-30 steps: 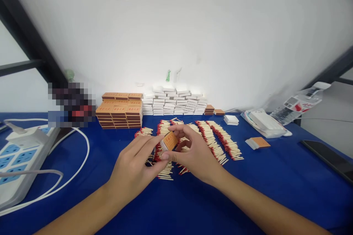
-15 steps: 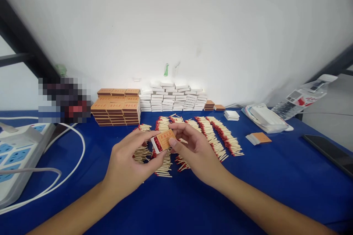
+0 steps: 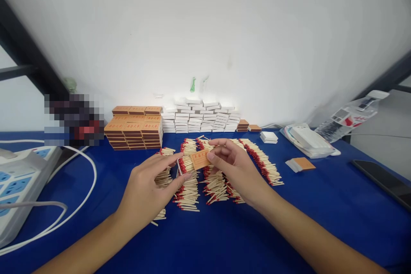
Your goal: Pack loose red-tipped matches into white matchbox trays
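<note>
My left hand [image 3: 150, 184] pinches the white inner tray [image 3: 184, 167] of a matchbox between thumb and fingers. Red-headed matches fill the part of the tray that shows. The orange printed matchbox sleeve [image 3: 200, 160] is in my right hand [image 3: 236, 171], gripped at its right end, and still seems to cover the tray's far end. Beneath both hands lie rows of loose matches [image 3: 189, 197] on a blue table [image 3: 205, 244], partly hidden by the hands.
Orange matchboxes [image 3: 135, 128] are stacked at the back left, beside piled white boxes [image 3: 202, 115]. A power strip [image 3: 22, 188] with white cables sits left. To the right are an orange sleeve with white piece [image 3: 302, 164], a plastic bottle [image 3: 349, 117] and a phone [image 3: 382, 180].
The sleeve has slid right along the tray, uncovering more of the matches inside. My right hand has moved right with the sleeve, while my left hand stays nearly in place.
</note>
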A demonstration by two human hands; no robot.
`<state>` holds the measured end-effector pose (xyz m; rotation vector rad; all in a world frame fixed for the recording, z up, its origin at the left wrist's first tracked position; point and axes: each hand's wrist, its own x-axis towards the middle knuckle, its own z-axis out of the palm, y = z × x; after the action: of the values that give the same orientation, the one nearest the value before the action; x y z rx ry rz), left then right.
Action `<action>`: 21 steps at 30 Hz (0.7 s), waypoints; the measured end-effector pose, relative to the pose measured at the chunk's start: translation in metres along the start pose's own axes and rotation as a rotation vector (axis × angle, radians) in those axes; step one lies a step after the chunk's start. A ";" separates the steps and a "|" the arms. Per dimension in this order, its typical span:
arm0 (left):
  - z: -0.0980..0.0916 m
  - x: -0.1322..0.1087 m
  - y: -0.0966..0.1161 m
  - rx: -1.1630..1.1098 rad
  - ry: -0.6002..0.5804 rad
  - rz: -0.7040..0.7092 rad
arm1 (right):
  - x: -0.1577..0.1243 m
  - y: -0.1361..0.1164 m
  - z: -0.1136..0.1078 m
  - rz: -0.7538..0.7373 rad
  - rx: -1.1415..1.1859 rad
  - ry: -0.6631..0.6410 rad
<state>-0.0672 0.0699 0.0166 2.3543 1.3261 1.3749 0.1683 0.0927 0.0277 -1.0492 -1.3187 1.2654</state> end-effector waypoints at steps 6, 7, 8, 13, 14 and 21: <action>-0.001 0.002 -0.001 0.022 0.011 -0.056 | 0.021 0.003 -0.036 0.010 -0.052 0.082; -0.001 0.002 -0.001 0.027 0.013 -0.062 | 0.026 0.003 -0.044 -0.001 -0.072 0.111; -0.001 0.002 0.000 0.030 0.014 -0.064 | 0.030 0.003 -0.052 -0.013 -0.094 0.138; -0.004 0.002 0.003 0.030 0.011 -0.041 | 0.045 -0.006 -0.095 -0.023 -0.136 0.285; -0.004 0.002 0.004 0.028 0.009 -0.032 | 0.046 -0.008 -0.105 -0.026 -0.135 0.327; -0.003 0.001 0.007 0.014 0.015 0.022 | 0.055 -0.010 -0.160 -0.079 -0.170 0.512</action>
<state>-0.0648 0.0650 0.0225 2.3790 1.3227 1.3969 0.3192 0.1685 0.0372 -1.3204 -1.0663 0.7624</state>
